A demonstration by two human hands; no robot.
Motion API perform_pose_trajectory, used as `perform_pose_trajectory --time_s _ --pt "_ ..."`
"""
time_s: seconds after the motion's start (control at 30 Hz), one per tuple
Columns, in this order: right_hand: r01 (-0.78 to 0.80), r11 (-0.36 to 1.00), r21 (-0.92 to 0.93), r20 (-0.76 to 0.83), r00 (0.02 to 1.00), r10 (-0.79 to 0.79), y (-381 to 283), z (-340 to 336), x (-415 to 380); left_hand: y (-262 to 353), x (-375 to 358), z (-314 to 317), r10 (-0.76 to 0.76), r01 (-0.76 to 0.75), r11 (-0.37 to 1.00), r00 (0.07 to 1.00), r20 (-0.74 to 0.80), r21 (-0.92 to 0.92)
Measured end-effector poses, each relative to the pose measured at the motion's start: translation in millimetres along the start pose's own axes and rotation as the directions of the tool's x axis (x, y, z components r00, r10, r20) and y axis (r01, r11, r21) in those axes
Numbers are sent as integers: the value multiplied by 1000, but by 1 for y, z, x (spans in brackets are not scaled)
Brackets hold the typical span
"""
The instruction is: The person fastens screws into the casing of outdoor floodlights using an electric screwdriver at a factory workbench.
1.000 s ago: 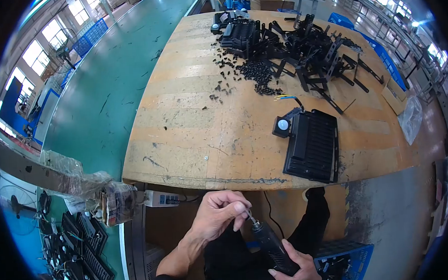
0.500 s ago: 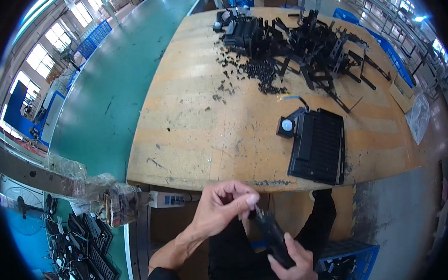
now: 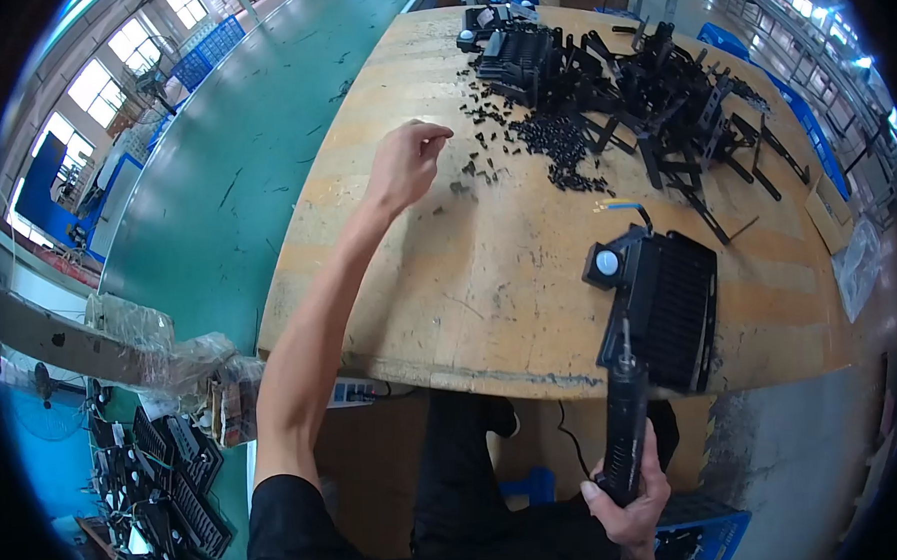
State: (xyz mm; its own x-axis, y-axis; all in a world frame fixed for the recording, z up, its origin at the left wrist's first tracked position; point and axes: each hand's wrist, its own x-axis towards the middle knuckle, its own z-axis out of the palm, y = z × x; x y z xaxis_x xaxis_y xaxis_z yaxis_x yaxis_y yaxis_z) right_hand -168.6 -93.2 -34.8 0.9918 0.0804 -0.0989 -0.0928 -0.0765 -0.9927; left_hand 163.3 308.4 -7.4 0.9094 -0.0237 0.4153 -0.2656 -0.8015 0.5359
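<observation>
My left hand (image 3: 408,164) is stretched out over the left part of the wooden table (image 3: 450,310), its thumb and fingers pinched together; what they hold, if anything, is too small to see. Right of its fingertips lie scattered small black parts (image 3: 553,145). My right hand (image 3: 633,497) is wrapped round a black electric screwdriver (image 3: 626,422), which points up with its bit in front of the black floodlight (image 3: 670,300). A sensor with a round white lens (image 3: 606,263) sits at the lamp's upper left, and a cable with bare coloured wires sticks out above.
Black metal brackets (image 3: 681,110) are heaped at the back right, beside stacked black lamps (image 3: 517,62). A green conveyor surface (image 3: 224,190) runs along the left. A plastic bag (image 3: 856,267) and a cardboard box (image 3: 828,213) are at the right edge. More lamps lie at lower left.
My left hand has moved from the screwdriver's tip up and forward over the table. My right hand has raised the screwdriver upright and to the right. The camera view has shifted slightly.
</observation>
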Motion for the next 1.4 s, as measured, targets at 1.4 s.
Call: perform_pose_trajectory --time_s 1.4 --pt "-281 955 91 -33 958 284 19 -64 -98 203 -152 47 211 -197 957 976 45 -215"
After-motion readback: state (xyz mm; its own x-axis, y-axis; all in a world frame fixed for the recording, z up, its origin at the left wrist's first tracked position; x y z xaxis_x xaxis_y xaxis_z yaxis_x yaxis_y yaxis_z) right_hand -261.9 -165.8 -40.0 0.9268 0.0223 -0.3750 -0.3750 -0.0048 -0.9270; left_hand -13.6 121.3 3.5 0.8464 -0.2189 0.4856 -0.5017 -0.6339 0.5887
